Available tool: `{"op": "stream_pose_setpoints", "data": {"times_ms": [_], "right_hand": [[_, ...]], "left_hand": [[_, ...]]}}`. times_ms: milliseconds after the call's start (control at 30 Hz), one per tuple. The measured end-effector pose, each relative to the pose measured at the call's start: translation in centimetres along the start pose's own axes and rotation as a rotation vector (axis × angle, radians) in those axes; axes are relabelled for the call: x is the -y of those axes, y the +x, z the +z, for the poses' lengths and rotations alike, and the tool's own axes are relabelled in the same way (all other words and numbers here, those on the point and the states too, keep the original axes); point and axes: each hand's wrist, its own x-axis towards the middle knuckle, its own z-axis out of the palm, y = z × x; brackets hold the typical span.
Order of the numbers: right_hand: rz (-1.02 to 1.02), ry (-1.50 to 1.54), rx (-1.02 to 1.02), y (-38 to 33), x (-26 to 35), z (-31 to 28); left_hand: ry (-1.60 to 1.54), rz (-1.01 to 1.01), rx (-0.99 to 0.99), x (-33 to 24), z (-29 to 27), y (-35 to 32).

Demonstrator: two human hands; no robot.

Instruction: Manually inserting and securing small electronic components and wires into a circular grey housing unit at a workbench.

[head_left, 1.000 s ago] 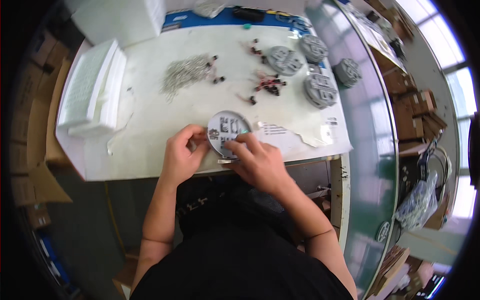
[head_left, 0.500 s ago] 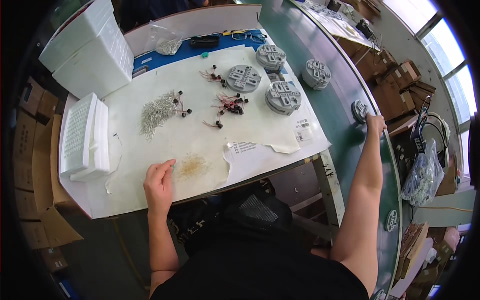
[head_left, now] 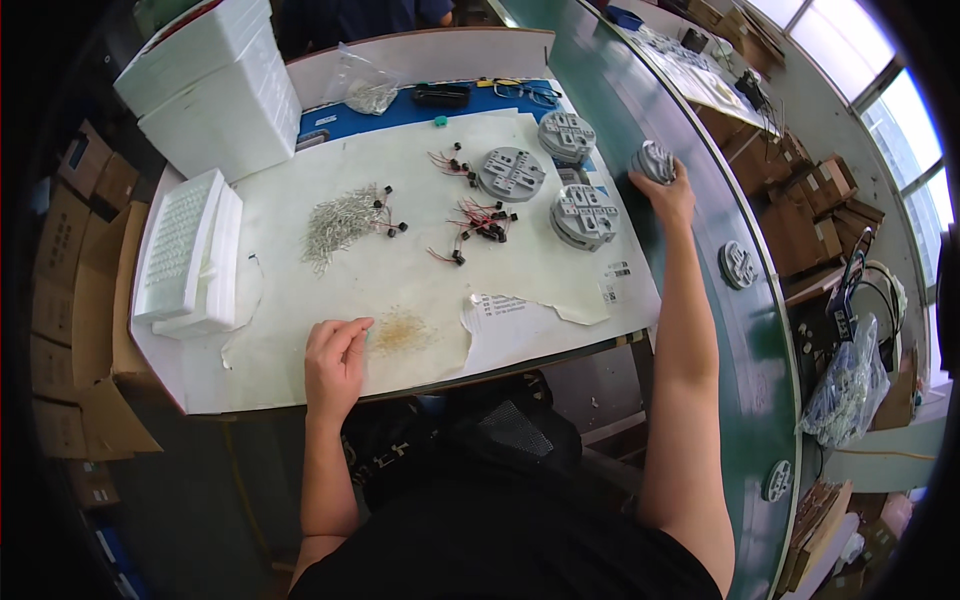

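Note:
My right hand reaches over the green belt, its thumb and fingers around the sides of a stack of grey round plastic housings. My left hand rests near the table's front edge with thumb and fingertips pinched together. A tiny greenish bit shows at those fingertips, too small to name. Beside that hand lies a scatter of small tan bits. Farther back are a pile of thin silvery pins and several black connectors with red wires. Grey round housings stand at the table's right side.
White foam boxes and a white foam tray of small parts line the left. Single grey housings lie on the green belt. At the back are glasses, a black case and a clear bag.
My right hand has moved away from a single housing on the belt to the stack farther up and left, and now grips it. My left hand keeps its pinch. The whole view has shifted slightly.

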Motion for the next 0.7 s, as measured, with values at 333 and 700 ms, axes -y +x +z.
{"op": "stream_pose_setpoints", "data": {"times_ms": [333,700], "right_hand": [[-0.706,0.144,0.606,-4.9,16.0,2.2],[-0.66,-0.07,0.321,-6.2,18.1,3.9]], "left_hand": [[0.09,0.101,-0.015,0.1,-0.1,0.3],[-0.038,0.091,-0.135,0.5,-0.3,-0.3]]}}
